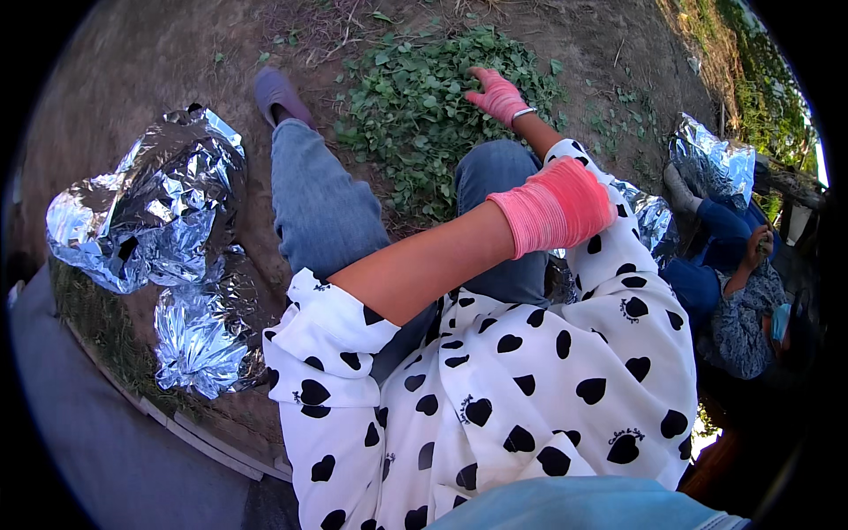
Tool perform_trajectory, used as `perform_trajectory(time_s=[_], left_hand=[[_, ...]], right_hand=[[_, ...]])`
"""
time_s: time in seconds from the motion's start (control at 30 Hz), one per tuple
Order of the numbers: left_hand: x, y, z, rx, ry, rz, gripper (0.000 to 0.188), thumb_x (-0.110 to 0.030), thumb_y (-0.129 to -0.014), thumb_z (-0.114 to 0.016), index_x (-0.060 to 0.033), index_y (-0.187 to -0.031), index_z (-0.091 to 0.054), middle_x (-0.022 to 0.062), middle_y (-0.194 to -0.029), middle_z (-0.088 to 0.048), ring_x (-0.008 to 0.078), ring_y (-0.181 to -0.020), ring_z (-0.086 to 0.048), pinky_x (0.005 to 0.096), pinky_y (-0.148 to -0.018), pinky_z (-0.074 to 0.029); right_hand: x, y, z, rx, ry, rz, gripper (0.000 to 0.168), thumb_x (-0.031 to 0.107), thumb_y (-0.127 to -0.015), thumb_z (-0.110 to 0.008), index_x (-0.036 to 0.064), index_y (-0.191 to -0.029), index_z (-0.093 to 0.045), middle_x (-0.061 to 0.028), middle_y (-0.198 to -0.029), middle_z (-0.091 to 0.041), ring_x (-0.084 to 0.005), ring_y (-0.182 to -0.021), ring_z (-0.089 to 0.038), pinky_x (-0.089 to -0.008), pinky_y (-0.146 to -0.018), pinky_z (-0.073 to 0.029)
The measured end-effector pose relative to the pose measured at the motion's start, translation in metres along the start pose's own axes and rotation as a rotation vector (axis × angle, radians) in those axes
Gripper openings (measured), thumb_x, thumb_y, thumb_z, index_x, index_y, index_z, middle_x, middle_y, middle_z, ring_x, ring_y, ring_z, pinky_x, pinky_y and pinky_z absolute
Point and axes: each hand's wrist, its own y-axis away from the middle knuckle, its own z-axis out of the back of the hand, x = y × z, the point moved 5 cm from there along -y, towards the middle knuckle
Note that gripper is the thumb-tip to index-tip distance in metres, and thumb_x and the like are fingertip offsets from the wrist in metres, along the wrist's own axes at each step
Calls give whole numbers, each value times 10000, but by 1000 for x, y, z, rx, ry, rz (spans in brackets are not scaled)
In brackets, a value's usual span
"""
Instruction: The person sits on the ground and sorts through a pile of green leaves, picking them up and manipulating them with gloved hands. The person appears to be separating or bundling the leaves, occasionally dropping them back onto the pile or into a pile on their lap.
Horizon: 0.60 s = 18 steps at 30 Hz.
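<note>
A heap of loose green leaves point(417, 99) lies on the bare ground before me. Over its right side, my right hand point(500, 96) in a pink knitted glove is spread, fingers apart, with nothing seen in it; a bracelet circles that wrist. My left arm crosses my body, and my left hand point(556, 209), gloved in the same pink, rests at the right sleeve point(596, 245) of my white shirt with black hearts. The left fingers are turned away from view, so whether they grip the cloth is unclear.
Crumpled silver foil sheets or bags point(165, 192) lie left of my leg, another bunched one point(199, 338) below them. More foil point(646, 215) shows beyond my right sleeve. A person point(748, 298) sits at the right near a foil bundle point(715, 159). Grey sheeting point(99, 411) borders the lower left.
</note>
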Motion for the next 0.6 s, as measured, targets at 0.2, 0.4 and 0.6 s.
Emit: perform_trajectory(time_s=[0.2,0.4,0.6], left_hand=[[26,-8,-3,43,43,168,203,-178,-747,-678,-84,-921,-634,125,-915,-625,286,-858,-646,416,-658,-535],[36,-7,-13,126,68,275,182,-156,-771,-639,-73,-932,-619,129,-932,-618,288,-888,-637,434,-668,-526],[43,2,-13,101,29,338,161,-137,-798,-602,-80,-948,-610,124,-936,-621,291,-896,-634,426,-707,-519]], right_hand=[[40,-24,-38,62,187,151,902,447,-699,-745,187,-1446,-312,-151,-1480,-315,-354,-1316,-377,-467,-1033,-376],[50,-37,-50,55,127,173,916,388,-708,-760,196,-1462,-276,-172,-1498,-279,-362,-1316,-376,-477,-1021,-388],[49,-62,-63,213,231,168,706,300,-760,-710,200,-1390,-406,-186,-1412,-386,-356,-1201,-506,-441,-940,-456]])
